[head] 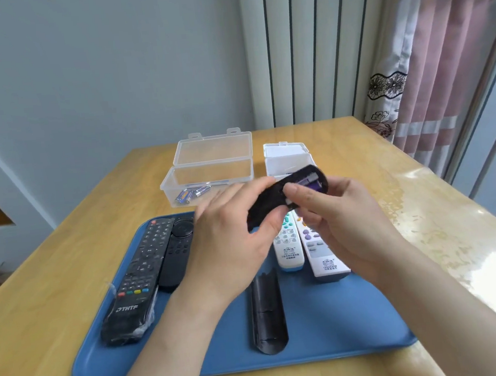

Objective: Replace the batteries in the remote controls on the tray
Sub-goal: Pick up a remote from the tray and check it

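The left hand point(230, 237) grips the black remote point(267, 201) by its lower half, thumb on the near edge and fingers curled round the far side. The right hand point(344, 209) closes on the remote's upper end, with its thumb pressed onto the open battery bay and its other fingers curled beneath. The remote is held above the tray with its back up, tilted so the upper end points toward 2 o'clock. A purple battery point(315, 186) lies in the bay just beyond the thumb tip.

At 6 o'clock from the hands, the black battery cover point(266, 312) lies hollow side up on the blue tray point(328, 333). Just below the right hand, toward 5 o'clock, two white remotes point(288, 248) lie side by side, partly hidden by the fingers. At 8 o'clock a long black remote point(135, 281) marked THTF lies in clear wrap, with a slim black remote point(175, 248) touching its right side.

At 11 o'clock, beyond the tray, an open clear box point(206, 173) holds a few blue batteries point(191, 193) in its near left corner. At 12 o'clock, an open small white box point(288, 161) sits partly behind the held remote. All of it rests on the wooden table point(422, 202). A pink curtain point(446, 65) hangs at 2 o'clock.
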Demonstrator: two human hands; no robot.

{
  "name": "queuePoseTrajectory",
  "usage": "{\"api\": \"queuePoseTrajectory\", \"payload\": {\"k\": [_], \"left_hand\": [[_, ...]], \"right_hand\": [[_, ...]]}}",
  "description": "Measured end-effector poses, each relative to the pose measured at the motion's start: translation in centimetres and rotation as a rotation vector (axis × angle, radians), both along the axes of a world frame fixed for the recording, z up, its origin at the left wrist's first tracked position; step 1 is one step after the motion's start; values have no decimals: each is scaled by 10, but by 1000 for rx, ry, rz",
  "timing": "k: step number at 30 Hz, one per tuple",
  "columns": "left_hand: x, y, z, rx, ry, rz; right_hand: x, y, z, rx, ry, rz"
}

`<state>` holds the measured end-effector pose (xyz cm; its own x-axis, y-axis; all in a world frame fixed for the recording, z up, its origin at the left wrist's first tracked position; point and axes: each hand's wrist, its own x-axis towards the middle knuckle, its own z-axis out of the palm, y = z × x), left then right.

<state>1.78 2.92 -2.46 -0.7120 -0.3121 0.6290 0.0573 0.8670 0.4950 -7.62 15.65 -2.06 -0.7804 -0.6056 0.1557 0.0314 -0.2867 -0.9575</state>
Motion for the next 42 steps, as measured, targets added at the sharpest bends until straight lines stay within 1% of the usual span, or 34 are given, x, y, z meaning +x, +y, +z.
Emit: {"api": "queuePoseTrajectory", "payload": {"k": [2, 3, 5, 7, 9, 17, 20, 24, 35, 42], "left_hand": [[0, 8, -1, 246, 2, -78], [-1, 12, -1, 337, -15, -106], [-2, 20, 0, 492, -64, -179], [-2, 24, -2, 595, -88, -233], [-3, 25, -3, 620, -103, -252], [-7, 30, -9, 689, -107, -257], [-7, 30, -9, 744, -96, -268], [-6, 31, -7, 667, -119, -248], [-6, 39, -9, 467, -100, -195], [-8, 41, -15, 444, -118, -260]], "right_hand": [[4, -2, -1, -54, -99, 19], [6, -4, -2, -83, -140, 23], [9, -6, -2, -144, -227, 11], [10, -6, 1, -168, -289, -13], [9, -5, 3, -185, -294, 2], [10, -5, -2, -143, -151, 43], [9, -3, 4, -130, -171, 94], [6, 3, 14, -115, -282, 105], [6, -5, 5, -131, -396, 68], [3, -2, 6, -66, -391, 132]]}}
